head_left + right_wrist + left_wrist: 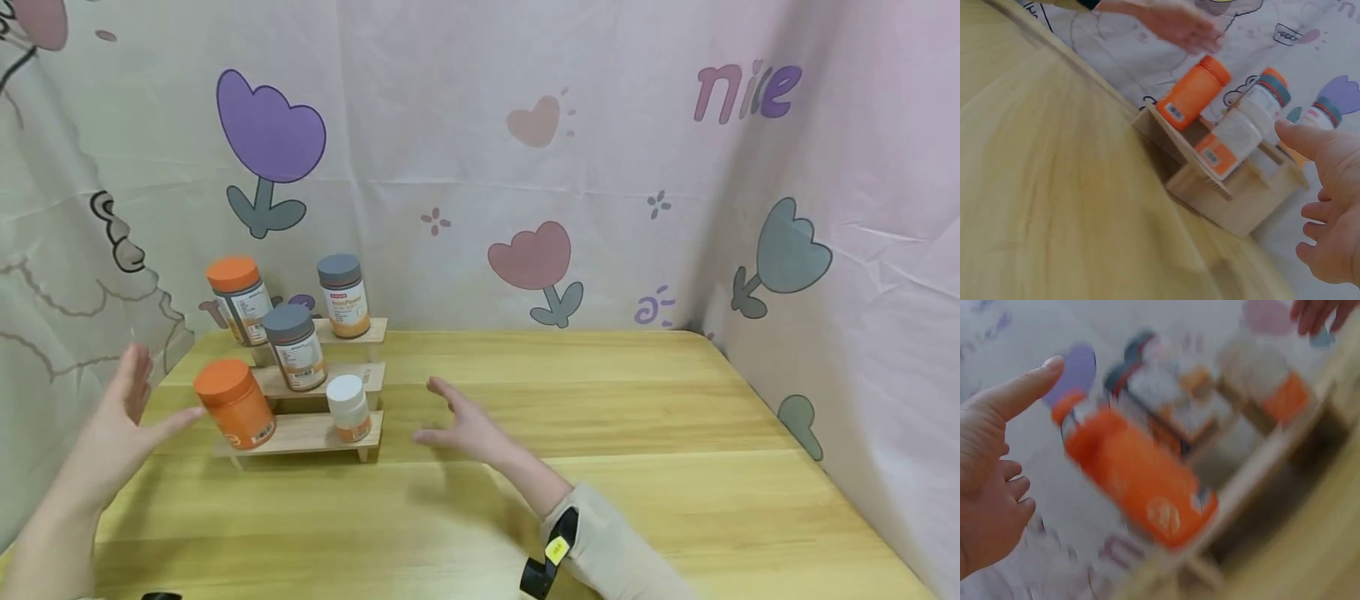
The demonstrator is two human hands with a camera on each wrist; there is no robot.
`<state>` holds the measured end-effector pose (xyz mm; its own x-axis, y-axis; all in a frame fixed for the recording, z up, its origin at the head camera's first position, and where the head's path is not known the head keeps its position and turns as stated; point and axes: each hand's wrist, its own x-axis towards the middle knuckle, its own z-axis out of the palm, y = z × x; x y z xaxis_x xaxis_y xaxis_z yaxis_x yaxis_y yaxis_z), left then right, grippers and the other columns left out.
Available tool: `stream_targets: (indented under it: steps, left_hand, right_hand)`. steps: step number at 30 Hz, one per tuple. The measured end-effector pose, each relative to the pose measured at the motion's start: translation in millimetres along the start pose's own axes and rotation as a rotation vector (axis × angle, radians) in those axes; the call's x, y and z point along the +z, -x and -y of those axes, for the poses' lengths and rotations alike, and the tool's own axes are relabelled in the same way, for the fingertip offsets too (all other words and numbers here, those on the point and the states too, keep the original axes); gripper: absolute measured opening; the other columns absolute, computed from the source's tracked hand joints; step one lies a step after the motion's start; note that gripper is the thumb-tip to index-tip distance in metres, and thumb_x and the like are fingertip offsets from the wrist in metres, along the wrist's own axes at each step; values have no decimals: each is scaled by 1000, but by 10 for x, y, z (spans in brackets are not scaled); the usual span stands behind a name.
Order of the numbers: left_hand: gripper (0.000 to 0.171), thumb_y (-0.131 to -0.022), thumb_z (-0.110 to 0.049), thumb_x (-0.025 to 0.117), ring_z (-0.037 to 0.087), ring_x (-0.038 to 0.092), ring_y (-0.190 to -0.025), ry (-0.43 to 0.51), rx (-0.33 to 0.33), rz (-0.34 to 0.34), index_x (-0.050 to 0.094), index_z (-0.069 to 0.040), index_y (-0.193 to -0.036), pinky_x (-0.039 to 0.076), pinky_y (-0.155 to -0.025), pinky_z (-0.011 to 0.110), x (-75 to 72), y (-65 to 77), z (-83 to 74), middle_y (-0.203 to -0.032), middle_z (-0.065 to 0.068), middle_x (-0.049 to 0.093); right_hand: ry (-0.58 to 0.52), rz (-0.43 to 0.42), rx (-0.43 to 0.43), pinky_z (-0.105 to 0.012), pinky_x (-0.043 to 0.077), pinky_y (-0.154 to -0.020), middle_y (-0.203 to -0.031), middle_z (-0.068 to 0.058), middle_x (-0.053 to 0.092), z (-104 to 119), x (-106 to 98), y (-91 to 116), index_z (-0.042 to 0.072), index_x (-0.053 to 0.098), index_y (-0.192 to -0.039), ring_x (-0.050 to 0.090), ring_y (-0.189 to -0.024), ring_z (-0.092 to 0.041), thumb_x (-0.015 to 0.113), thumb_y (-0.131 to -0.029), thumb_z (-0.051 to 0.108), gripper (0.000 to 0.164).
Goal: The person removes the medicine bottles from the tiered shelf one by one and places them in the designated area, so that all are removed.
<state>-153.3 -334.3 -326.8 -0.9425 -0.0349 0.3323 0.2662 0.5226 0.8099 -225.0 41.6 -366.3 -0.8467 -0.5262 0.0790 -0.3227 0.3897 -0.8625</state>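
A three-step wooden rack (pixel 307 432) stands at the table's left, bearing several jars. On its lowest step sit an orange jar (pixel 238 408) and a small white-capped jar (pixel 349 410). A grey-capped jar (pixel 297 350) occupies the middle step. Up top are an orange-capped jar (pixel 242 302) and another grey-capped jar (pixel 346 298). My left hand (pixel 112 433), thumb spread from the fingers, is left of the orange jar, apart from it in the left wrist view. To the rack's right, my right hand (pixel 472 427) hovers above the table, thumb and fingers apart, holding nothing.
The wooden table (pixel 600 467) extends to the right of the rack. Behind it and along both sides hangs a pale curtain (pixel 450 125) printed with tulips and hearts. A black wrist camera (pixel 551 554) is strapped over the right sleeve.
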Motion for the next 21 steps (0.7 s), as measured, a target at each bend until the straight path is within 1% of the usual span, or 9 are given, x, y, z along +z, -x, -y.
stream_targets:
  steps: [4,7,8,11,12,14,16,18,21]
  left_hand:
    - [94,-95,-14,53,31,-23,-132,-22,-96,130,-30,-19,-139,-7,-100,8,-43,55,376,-146,12,-29]
    - [92,-96,-18,50,49,-15,-129,-29,-169,254,-31,-14,-138,-1,-111,34,-41,81,582,-144,22,-27]
    - [91,-97,-19,50,55,-11,-127,-32,-187,297,-30,-10,-138,2,-109,46,-31,82,634,-144,27,-25]
    - [87,-97,-21,48,61,3,-124,-44,-230,407,-26,-2,-140,13,-102,59,1,65,752,-143,36,-16]
    - [86,-97,-21,48,56,6,-127,-45,-227,431,-23,1,-140,20,-105,51,7,59,783,-143,38,-11]
    - [82,-97,-17,48,27,14,-137,-32,-214,467,-17,6,-141,30,-104,27,17,48,828,-143,40,-4]
    - [77,-97,-15,48,5,23,-132,-31,-190,487,-9,9,-142,33,-90,8,20,52,855,-143,40,2]
    - [74,-96,-14,48,-16,29,-114,-33,-177,502,-4,11,-142,36,-82,6,29,64,872,-142,41,7]
    - [71,-96,-13,48,-21,31,-104,-45,-163,510,2,13,-142,38,-78,9,44,73,871,-141,42,11]
  right_hand:
    - [24,48,15,-47,30,-106,-150,-4,27,-82,108,-16,10,20,-148,29,-133,-35,70,-83,33,85]
    - [29,82,22,-46,28,-108,-151,-5,25,-121,173,-38,8,18,-148,27,-134,-31,69,-83,33,87]
    - [37,93,22,-45,27,-108,-151,-5,24,-124,193,-45,8,18,-148,26,-135,-29,69,-83,34,87]
    - [70,115,11,-42,25,-110,-152,-5,23,-116,250,-81,7,17,-149,24,-136,-24,69,-82,38,90]
    - [87,120,5,-41,24,-110,-152,-5,23,-111,270,-97,7,17,-149,24,-137,-23,69,-82,39,91]
    - [110,136,-5,-39,24,-110,-152,-4,22,-98,305,-125,8,16,-149,23,-137,-21,69,-81,42,92]
    - [118,151,-9,-38,24,-111,-152,-4,22,-92,344,-149,8,16,-149,23,-137,-20,69,-81,43,93]
    - [111,173,-7,-37,23,-111,-152,-4,21,-85,378,-164,8,15,-149,22,-137,-20,69,-81,42,93]
    - [107,204,1,-37,23,-110,-153,-5,20,-85,435,-176,8,14,-149,22,-137,-20,68,-81,42,93]
